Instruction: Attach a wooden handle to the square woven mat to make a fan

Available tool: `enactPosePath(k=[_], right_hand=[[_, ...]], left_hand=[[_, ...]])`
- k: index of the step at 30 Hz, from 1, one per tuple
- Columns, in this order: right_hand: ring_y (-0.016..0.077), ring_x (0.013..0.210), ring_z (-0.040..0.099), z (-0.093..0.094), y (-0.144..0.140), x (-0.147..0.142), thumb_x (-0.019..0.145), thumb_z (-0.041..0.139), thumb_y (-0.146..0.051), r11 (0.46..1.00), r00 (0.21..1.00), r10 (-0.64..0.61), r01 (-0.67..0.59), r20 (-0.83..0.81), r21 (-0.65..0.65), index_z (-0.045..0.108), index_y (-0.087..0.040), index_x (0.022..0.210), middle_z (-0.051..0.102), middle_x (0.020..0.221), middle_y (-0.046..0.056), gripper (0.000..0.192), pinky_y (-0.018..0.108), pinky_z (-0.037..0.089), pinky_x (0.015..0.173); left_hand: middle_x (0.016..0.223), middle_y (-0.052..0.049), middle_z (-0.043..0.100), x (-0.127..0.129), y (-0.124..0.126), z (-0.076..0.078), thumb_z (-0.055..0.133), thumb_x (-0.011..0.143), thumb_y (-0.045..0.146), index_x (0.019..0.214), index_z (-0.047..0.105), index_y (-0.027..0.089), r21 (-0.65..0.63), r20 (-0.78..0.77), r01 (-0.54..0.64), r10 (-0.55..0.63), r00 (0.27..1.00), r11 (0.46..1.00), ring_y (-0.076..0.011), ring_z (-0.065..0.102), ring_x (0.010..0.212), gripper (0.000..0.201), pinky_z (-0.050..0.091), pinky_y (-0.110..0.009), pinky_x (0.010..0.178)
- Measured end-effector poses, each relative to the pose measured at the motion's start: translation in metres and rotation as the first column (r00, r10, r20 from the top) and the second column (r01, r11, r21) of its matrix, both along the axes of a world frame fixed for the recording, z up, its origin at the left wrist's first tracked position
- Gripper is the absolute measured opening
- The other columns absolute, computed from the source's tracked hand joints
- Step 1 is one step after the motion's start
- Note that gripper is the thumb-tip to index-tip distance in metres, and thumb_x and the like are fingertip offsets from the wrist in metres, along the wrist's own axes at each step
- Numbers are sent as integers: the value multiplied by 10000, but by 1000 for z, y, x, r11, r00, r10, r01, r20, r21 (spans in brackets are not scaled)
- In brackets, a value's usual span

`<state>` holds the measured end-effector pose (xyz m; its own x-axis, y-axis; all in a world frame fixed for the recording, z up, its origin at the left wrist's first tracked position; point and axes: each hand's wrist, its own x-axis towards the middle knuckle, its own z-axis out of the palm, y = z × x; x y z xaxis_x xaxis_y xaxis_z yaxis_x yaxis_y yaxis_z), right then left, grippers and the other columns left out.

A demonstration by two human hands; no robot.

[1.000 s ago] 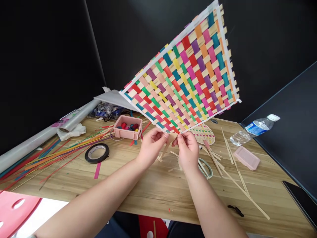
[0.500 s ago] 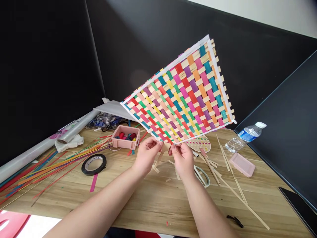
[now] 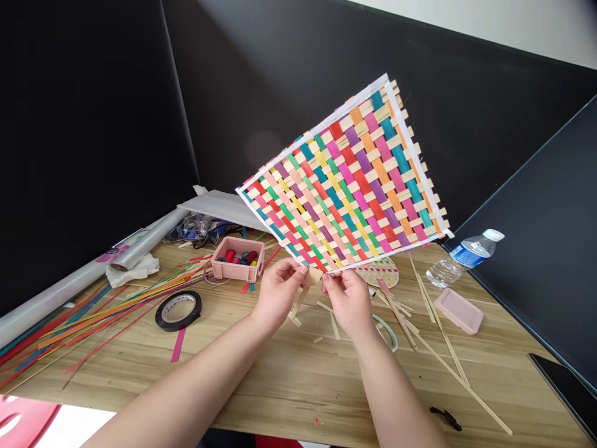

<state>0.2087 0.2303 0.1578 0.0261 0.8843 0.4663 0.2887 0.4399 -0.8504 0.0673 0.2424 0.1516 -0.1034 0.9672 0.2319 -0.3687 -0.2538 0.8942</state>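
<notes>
A colourful woven mat (image 3: 347, 180) stands tilted above the wooden table (image 3: 280, 373), held up by its lowest corner. The left hand (image 3: 278, 292) and right hand (image 3: 347, 298) both pinch that corner, fingertips nearly meeting, forearms reaching forward. Behind, a pink box (image 3: 237, 259) holds coloured spools.

Left hand (image 3: 278, 291) and right hand (image 3: 347, 300) raised side by side, fingertips pinched.
</notes>
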Motion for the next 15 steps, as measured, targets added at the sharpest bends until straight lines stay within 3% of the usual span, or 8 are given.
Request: enactPosePath(k=[5,8,15], right_hand=[[154,553,569,5,0,2,823,634,-388,998,1000,30,-30,7,-51,565,-199,717,581,602,-5,227,279,479,542],[148,555,561,0,4,1,840,622,-415,995,995,64,-69,-74,-71,548,-202,728,570,594,-13,252,277,476,553],[118,557,486,-4,7,4,865,614,-417,994,983,88,-97,-163,-48,528,-213,767,526,623,-35,243,245,438,541]], left_hand=[[566,36,541,2,1,-6,755,691,376,650,586,159,9,24,20,-20,1000,1000,-87,501,530,278,428,-205,526],[606,31,550,2,3,-10,735,730,372,683,600,157,23,39,22,-23,999,999,-84,504,561,258,429,-201,548],[712,21,607,1,5,-7,821,649,375,828,591,172,78,120,191,-200,972,978,-103,564,610,355,493,-232,588]])
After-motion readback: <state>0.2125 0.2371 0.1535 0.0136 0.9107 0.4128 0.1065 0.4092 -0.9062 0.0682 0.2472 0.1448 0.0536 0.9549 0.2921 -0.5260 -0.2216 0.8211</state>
